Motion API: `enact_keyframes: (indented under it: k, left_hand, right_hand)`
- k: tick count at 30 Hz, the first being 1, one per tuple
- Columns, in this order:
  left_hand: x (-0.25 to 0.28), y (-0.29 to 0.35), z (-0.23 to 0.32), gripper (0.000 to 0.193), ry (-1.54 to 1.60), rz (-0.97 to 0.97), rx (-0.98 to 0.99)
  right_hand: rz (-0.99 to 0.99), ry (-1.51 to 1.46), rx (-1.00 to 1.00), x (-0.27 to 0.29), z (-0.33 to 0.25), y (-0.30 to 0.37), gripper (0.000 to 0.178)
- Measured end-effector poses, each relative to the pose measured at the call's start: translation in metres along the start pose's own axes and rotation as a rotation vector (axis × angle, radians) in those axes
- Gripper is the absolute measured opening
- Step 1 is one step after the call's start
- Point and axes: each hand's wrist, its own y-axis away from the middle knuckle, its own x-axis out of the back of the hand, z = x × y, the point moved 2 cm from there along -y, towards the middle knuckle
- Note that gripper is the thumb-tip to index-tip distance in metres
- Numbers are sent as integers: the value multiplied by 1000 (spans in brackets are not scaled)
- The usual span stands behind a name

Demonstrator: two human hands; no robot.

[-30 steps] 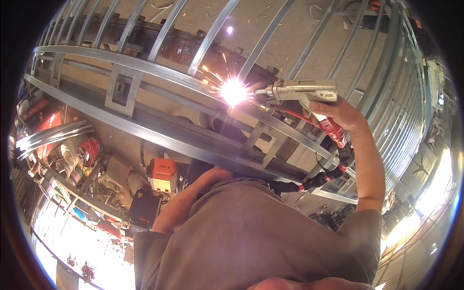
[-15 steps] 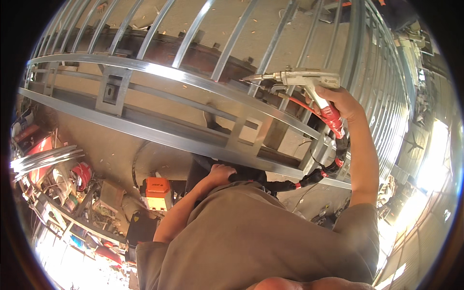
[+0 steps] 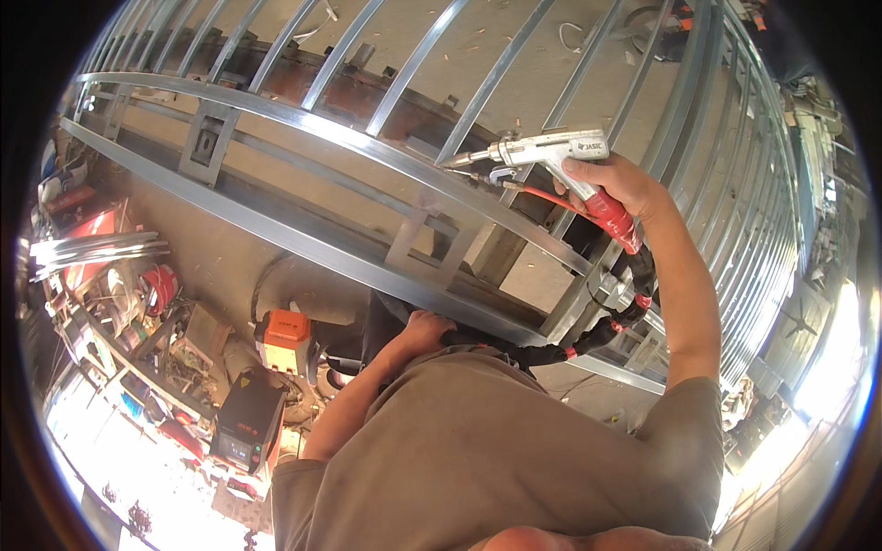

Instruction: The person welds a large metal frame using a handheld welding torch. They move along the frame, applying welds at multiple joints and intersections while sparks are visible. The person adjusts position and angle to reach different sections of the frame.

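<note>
A long metal frame (image 3: 367,147) of bars spans the view. Above it, the welding gun (image 3: 542,149) lies level, nozzle pointing left near a rail, red grip angled down-right. The right hand (image 3: 617,184), arm raised, is wrapped around that grip; the left hand (image 3: 424,329) clasps the black hose (image 3: 514,351).

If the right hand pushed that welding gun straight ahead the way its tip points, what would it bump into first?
Probably the curved metal rail of the frame. The right hand aims the welding gun leftward, and its tip sits just beside that rail. Depth is hard to judge here, so the tip might pass slightly above it.
</note>
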Motion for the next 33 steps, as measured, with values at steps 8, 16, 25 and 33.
enact_keyframes:
  k: [8,16,25,33]
  left_hand:
    - [-14,-13,37,68,62,157,-7]
    - [4,-14,75,69,302,272,53]
    - [-15,-17,63,70,240,258,62]
    - [-27,-21,49,70,148,254,80]
  right_hand:
    - [-119,55,92,9,3,-12,41]
    - [-125,68,51,14,2,-15,42]
    - [-168,54,62,21,8,-18,46]
    - [-165,48,44,23,11,-13,48]
